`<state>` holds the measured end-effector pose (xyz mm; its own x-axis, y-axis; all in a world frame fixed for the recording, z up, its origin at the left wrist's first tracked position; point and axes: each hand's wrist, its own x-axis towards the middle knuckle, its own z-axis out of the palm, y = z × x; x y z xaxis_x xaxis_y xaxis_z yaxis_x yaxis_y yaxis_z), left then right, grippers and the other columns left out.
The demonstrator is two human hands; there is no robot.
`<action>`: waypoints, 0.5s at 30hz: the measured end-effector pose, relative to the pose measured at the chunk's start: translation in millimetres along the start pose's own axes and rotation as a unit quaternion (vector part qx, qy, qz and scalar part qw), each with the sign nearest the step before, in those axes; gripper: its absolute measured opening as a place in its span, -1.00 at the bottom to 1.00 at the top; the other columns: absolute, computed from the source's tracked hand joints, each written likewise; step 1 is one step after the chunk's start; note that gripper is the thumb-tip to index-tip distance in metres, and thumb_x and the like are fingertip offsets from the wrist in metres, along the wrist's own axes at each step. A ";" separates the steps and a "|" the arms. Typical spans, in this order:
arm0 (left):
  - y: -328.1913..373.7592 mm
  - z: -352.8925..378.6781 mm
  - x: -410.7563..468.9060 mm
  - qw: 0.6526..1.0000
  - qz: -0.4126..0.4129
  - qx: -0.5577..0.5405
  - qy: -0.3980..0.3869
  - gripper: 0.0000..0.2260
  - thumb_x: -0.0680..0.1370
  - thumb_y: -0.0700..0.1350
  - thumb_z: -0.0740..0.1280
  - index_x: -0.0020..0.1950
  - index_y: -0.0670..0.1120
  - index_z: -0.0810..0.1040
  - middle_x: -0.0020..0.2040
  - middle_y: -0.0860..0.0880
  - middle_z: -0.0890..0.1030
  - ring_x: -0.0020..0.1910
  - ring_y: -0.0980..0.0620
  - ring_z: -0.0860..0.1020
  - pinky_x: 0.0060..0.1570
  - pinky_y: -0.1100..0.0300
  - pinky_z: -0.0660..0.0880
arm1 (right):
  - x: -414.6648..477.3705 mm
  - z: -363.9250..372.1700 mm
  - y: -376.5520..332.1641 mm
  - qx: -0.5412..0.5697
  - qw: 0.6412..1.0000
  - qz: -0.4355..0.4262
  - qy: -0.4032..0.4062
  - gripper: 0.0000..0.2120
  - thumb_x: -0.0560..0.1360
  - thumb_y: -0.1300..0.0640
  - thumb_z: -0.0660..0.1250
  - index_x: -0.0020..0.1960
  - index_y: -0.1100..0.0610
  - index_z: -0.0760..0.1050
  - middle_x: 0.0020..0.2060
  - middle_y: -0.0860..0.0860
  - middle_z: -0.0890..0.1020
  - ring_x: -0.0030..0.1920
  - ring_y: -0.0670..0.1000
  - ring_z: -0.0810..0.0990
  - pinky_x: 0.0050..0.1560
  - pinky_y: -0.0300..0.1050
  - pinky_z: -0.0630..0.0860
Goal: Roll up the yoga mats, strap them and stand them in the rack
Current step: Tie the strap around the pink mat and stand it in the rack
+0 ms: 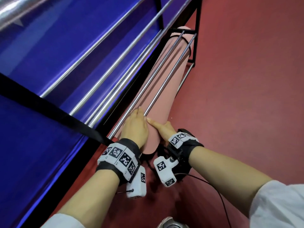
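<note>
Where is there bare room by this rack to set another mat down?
Bare: the red floor right of the rack's black frame. Crowded: the lower tier, where the pink mat lies under the rails, left hand and right hand gripping its near end.

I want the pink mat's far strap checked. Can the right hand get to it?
Probably yes: the strap shows on the pink mat's open right side; the rails only cover its top.

Gym room; red sports floor (238, 79); metal-bar rack (166, 76); blue mats (49, 55)
</note>
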<state>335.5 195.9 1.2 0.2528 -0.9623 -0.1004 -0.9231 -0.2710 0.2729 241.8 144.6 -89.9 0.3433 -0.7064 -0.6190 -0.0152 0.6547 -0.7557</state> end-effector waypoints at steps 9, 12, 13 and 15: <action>0.8 5.4 11.0 0.999 -0.003 0.022 -0.030 -0.58 0.65 -0.20 0.02 0.52 -0.20 0.12 0.52 -0.14 0.15 0.47 -0.06 0.21 0.43 0.14 0.13 | 19.1 33.4 4.0 -0.068 0.997 0.044 0.017 -0.04 0.45 -0.22 0.32 0.54 0.22 -0.15 0.42 0.20 0.32 0.37 0.17 0.38 0.37 0.01 0.33; 1.9 5.5 9.2 0.998 -0.005 0.026 -0.050 -0.56 0.64 -0.22 0.03 0.53 -0.19 0.08 0.53 -0.13 0.14 0.48 -0.04 0.19 0.43 0.14 0.13 | 25.4 38.4 8.4 -0.096 0.994 0.054 0.009 -0.07 0.49 -0.22 0.27 0.54 0.22 -0.20 0.42 0.22 0.30 0.38 0.18 0.37 0.38 0.04 0.32; 2.3 5.3 9.1 0.998 -0.008 0.025 -0.061 -0.54 0.63 -0.22 0.04 0.53 -0.19 0.06 0.53 -0.13 0.13 0.48 -0.03 0.18 0.44 0.15 0.12 | 28.7 40.1 10.6 -0.102 0.993 0.056 0.005 -0.08 0.50 -0.21 0.26 0.53 0.22 -0.21 0.42 0.22 0.30 0.37 0.18 0.37 0.37 0.06 0.33; 4.9 2.3 6.9 0.997 -0.017 0.023 -0.072 -0.53 0.63 -0.22 0.04 0.54 -0.18 0.03 0.54 -0.12 0.11 0.50 -0.02 0.15 0.44 0.15 0.10 | 31.9 41.0 12.0 -0.105 0.993 0.055 0.001 -0.11 0.52 -0.19 0.23 0.53 0.21 -0.23 0.43 0.22 0.29 0.36 0.19 0.37 0.37 0.07 0.33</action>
<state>332.1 187.9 -0.4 0.2424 -0.9383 -0.2466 -0.9280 -0.2984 0.2229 291.0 140.9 -109.9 0.3273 -0.6339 -0.7007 -0.2486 0.6577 -0.7111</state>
